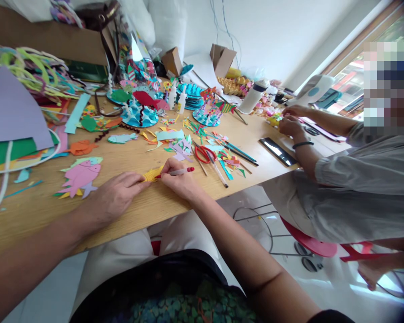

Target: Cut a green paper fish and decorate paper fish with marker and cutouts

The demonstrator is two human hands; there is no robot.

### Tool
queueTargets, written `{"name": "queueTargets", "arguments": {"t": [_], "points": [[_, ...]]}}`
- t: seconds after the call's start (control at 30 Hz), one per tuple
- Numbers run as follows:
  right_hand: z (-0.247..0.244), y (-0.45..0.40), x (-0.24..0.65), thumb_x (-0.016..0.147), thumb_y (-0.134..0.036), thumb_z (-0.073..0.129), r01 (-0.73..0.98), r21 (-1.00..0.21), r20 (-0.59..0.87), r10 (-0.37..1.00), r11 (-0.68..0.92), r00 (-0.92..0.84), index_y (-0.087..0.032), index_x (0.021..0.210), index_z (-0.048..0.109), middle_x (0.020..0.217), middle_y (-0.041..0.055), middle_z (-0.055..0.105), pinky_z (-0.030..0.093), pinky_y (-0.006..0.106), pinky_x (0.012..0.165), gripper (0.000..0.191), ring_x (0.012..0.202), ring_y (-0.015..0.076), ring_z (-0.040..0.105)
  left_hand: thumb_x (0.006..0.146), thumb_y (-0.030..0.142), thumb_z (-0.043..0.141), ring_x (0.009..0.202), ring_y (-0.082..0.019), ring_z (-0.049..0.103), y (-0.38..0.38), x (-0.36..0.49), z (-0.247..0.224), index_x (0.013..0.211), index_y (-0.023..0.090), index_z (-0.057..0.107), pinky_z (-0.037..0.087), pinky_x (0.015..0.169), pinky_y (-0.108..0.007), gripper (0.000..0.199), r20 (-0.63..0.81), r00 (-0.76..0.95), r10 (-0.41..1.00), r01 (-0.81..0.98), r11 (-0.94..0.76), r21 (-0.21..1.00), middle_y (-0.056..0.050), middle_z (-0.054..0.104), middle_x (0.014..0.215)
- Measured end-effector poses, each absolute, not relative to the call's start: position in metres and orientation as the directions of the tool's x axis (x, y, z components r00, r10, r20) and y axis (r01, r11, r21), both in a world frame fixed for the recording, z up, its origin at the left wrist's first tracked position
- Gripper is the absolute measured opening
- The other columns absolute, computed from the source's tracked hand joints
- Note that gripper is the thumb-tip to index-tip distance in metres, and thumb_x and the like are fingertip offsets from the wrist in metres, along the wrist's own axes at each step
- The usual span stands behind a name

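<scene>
From my distant seat, through the head camera, I have my right hand (180, 183) closed around a red pen (182, 171), its tip down at a yellow cut-out (151, 174); that piece lies on the wooden table (121, 220) near its front edge, between my two hands; my left hand (116, 195) rests its fingers on the piece's left end, though I cannot tell whether the thumb pinches it; left of that hand lies a stack of paper fish (81, 175), pink uppermost; to the right, beyond my pen hand, sit red-handled scissors (197, 156) among paper scraps (226, 169).
</scene>
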State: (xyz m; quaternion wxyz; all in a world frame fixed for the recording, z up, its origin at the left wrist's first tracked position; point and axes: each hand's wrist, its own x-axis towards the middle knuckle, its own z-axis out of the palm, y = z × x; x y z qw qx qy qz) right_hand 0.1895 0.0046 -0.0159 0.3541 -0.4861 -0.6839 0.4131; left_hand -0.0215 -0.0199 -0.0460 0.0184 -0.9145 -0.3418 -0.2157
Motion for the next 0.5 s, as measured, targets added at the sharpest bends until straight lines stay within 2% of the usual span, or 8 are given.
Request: {"name": "queueTargets", "arguments": {"t": [0.3, 0.5], "points": [[-0.0169, 0.0048, 0.1889, 0.066, -0.014, 0.050, 0.379, -0.905, 0.103, 0.963, 0.194, -0.248, -0.020, 0.063, 0.046, 0.064, -0.0052, 0.049, 0.033, 0.024, 0.059, 0.008, 0.064, 0.0111, 0.044, 0.090, 0.012, 0.030, 0.098, -0.022, 0.057, -0.0205, -0.0214, -0.0457, 0.115, 0.020, 0.061, 0.050, 0.086, -0.036, 0.041, 0.418, 0.695, 0.585, 0.628, -0.777, 0.044, -0.008, 0.062, 0.103], [-0.0123, 0.0036, 0.1883, 0.064, -0.014, 0.051, 0.408, -0.901, 0.058, 0.973, 0.148, -0.224, -0.020, 0.060, 0.044, 0.062, -0.0055, 0.047, 0.033, 0.024, 0.060, 0.010, 0.064, 0.0114, 0.044, 0.089, 0.012, 0.030, 0.098, -0.021, 0.058, -0.0195, -0.0210, -0.0448, 0.119, 0.025, 0.060, 0.051, 0.085, -0.037, 0.044, 0.413, 0.686, 0.598, 0.634, -0.771, 0.063, -0.006, 0.063, 0.103]]}}
